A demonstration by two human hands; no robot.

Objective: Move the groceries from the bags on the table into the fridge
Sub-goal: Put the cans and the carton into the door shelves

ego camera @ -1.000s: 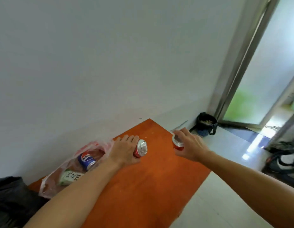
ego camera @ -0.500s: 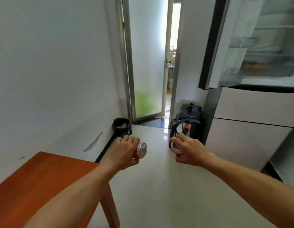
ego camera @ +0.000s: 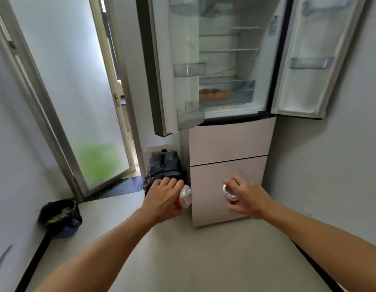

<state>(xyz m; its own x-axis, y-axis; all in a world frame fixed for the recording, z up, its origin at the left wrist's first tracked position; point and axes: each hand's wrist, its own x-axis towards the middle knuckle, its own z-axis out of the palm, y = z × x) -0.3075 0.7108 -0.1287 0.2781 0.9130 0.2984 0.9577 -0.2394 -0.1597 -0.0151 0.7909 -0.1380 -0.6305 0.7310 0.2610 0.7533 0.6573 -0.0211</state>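
Left hand [ego camera: 164, 199] and right hand [ego camera: 249, 200] each clench a can, left can [ego camera: 184, 197], right can [ego camera: 229, 192]. Fridge [ego camera: 227, 66] doors open. Risk: both hands full, a can slips or knocks a door bin [ego camera: 189, 69] when shelved.

No text, brand or number is showing clearly enough to read. A small blue sticker [ego camera: 273, 26] is sitting on the inner edge of the fridge [ego camera: 229, 140] by the right door, but its print is too blurred to make out. The red cans in the left hand [ego camera: 163, 197] and the right hand [ego camera: 247, 200] are turning their silver ends to the camera, so their labels are staying hidden
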